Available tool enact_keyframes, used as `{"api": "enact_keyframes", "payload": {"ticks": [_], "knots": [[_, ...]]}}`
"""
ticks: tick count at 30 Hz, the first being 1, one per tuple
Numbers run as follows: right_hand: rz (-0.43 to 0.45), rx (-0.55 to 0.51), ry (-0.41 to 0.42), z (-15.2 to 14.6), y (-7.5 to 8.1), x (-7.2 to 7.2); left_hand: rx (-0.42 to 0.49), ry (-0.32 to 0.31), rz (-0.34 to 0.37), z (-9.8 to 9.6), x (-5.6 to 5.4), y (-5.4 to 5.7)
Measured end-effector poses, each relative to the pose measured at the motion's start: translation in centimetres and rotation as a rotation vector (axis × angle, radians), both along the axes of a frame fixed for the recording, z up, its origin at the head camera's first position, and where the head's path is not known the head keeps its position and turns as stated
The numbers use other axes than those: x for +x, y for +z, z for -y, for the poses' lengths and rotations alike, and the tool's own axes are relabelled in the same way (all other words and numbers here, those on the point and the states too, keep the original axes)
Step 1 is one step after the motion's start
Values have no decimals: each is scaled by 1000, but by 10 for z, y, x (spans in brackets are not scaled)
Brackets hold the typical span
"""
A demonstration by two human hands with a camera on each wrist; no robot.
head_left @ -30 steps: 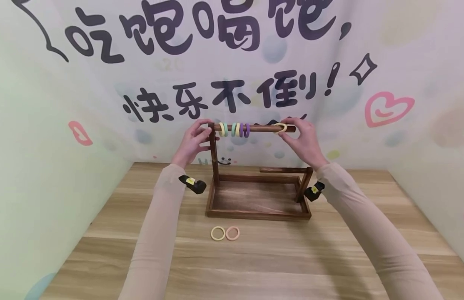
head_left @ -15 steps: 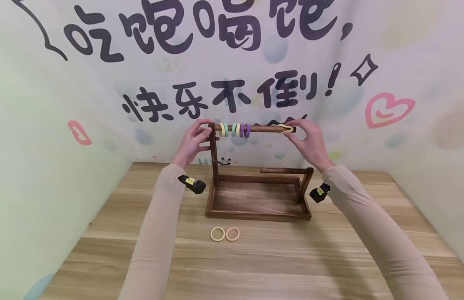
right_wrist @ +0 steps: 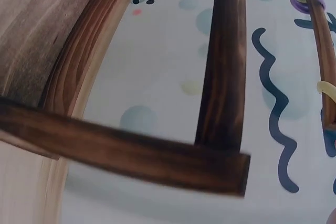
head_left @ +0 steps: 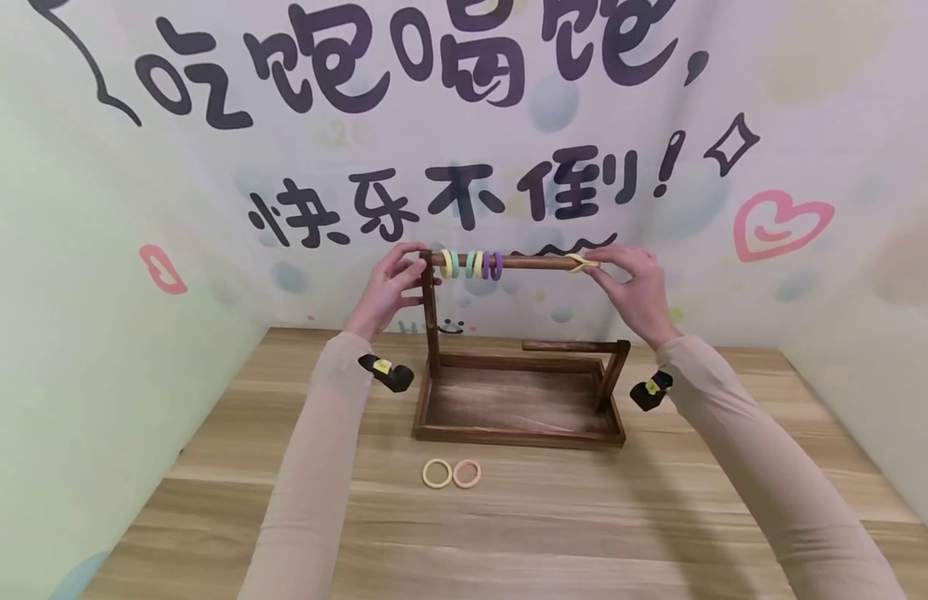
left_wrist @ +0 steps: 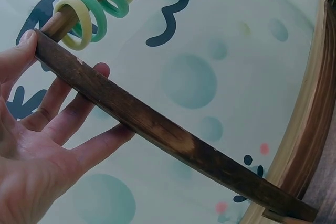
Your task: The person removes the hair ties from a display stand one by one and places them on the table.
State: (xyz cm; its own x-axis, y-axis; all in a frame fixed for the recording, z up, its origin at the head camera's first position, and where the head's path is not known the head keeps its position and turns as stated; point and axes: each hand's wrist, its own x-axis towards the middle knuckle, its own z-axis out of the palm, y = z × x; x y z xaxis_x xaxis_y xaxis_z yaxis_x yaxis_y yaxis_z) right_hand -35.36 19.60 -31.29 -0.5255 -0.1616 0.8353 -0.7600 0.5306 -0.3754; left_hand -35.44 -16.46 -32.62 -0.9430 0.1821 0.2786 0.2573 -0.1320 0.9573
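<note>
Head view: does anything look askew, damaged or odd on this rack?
The yellow ring at the free end of the upper bar, pinched by the right hand, looks squeezed out of round, unlike the circular rings on the table. I see no spill or breakage.

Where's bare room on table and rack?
Free: tabletop in front of the two flat rings; tray floor; upper bar between six hung rings and ring in right hand. Crowded: bar end at the post, those rings plus left hand.

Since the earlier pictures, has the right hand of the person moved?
Yes. In the head view, the right hand, pinching a pale yellow ring, has shifted to the person's right, judged against the short wooden post below.
</note>
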Motion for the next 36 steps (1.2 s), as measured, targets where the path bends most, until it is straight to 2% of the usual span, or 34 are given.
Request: {"api": "enact_keyframes", "payload": {"ticks": [6,13,21,24,30,36], "knots": [[0,-44,-47,-16,0,1,10,-7,-9,-1,0,3],[56,-46,-83,-30,-7,11,8,-18,15,-2,2,-2],[66,-70,-44,-33,-5,24,-10,-6,-6,-3,-1,-2],[67,-64,-27,-32,-3,33,-6,-5,3,-4,-1,-2],[83,-44,6,-16,7,63,-1,-21,-6,-3,-1,-1],[127,-29,59,-5,1,75,-6,-10,-7,0,-1,-1]]}}
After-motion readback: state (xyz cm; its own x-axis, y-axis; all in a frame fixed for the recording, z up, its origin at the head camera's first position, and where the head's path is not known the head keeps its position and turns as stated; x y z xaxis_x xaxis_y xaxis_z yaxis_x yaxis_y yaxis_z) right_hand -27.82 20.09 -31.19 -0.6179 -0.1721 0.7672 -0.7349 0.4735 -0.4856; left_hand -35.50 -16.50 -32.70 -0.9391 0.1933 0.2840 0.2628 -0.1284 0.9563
